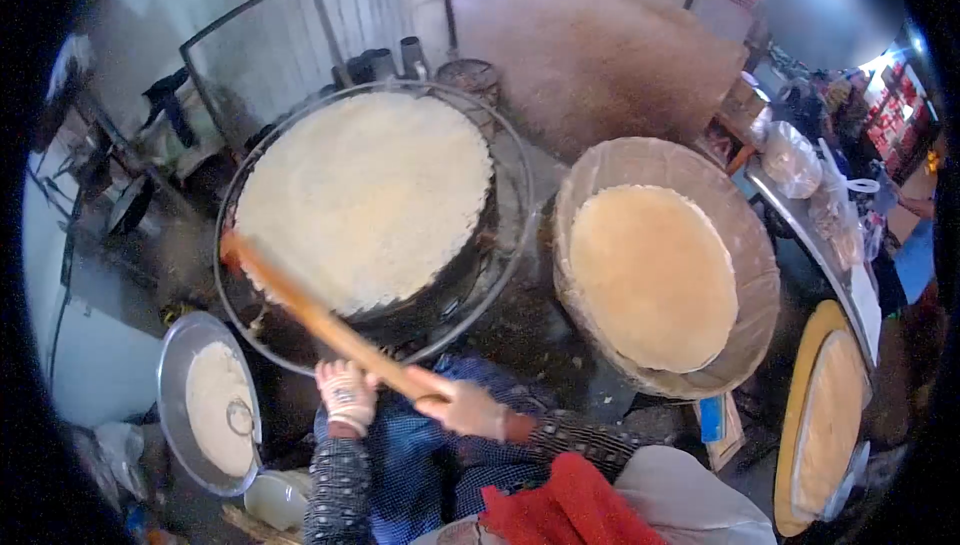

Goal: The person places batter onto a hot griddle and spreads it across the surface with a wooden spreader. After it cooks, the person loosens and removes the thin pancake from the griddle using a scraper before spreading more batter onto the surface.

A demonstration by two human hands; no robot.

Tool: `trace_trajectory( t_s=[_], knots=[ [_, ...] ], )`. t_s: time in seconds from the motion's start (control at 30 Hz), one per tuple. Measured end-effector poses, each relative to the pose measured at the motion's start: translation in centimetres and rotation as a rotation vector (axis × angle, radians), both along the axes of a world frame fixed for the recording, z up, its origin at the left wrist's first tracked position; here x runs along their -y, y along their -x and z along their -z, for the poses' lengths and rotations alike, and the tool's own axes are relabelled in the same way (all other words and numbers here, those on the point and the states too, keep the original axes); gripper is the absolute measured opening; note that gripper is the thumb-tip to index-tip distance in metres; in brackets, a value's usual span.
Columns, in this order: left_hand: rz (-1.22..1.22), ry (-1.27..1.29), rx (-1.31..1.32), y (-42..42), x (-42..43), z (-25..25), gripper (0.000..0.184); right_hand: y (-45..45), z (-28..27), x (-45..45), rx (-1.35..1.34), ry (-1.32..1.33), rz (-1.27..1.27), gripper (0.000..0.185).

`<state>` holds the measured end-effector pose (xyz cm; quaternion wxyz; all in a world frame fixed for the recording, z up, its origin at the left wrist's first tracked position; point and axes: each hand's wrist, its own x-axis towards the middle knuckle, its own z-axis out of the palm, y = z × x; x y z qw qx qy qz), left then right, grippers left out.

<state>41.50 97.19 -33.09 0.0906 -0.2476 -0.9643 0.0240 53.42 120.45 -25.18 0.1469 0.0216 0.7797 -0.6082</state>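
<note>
While both hands hold the wooden paddle (330, 329), its far end lies at the near-left edge of the pale round sheet (365, 195) on the griddle (430, 303); the right hand (465, 407) curls its fingers round the paddle's near end; the left hand (347, 395) sits beside it, though I cannot tell how tightly it closes; a low, level angle and even pressure would probably serve best; the metal ring (532, 210) around the griddle could hamper that, since the paddle crosses it; nearer and left of the griddle sits a silver bowl (173, 400) of pale mix (217, 405); right of the griddle, a lined basket (752, 275) holds another sheet (655, 275); bags (793, 160) lie farther right.
</note>
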Motion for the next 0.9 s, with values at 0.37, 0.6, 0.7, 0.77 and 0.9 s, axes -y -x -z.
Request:
trace_trajectory(
  t_s=[0.37, 0.6, 0.7, 0.77, 0.9],
  knots=[
    [0.484, -0.356, 0.329, -9.8, -5.2, -9.5, 0.050, -5.6, 3.4, -4.9, -0.088, 0.047, 0.017, 0.061],
    [0.640, -0.270, 0.037, 5.8, -21.6, -14.0, 0.094, -17.4, 5.4, -11.0, -0.052, 0.053, 0.558, 0.066],
    [0.723, -0.171, 0.095, 10.0, -30.6, -9.4, 0.094, -12.7, -1.5, -11.3, 0.287, 0.431, 0.798, 0.067],
    [0.639, -0.087, 0.134, 12.3, -31.2, -6.9, 0.093, -10.5, -0.4, -12.2, 0.226, 0.484, 0.719, 0.062],
    [0.457, 0.094, 0.290, 16.2, -27.1, -9.8, 0.096, -6.1, -0.6, -13.0, 0.273, 0.623, 0.553, 0.060]
  ],
)
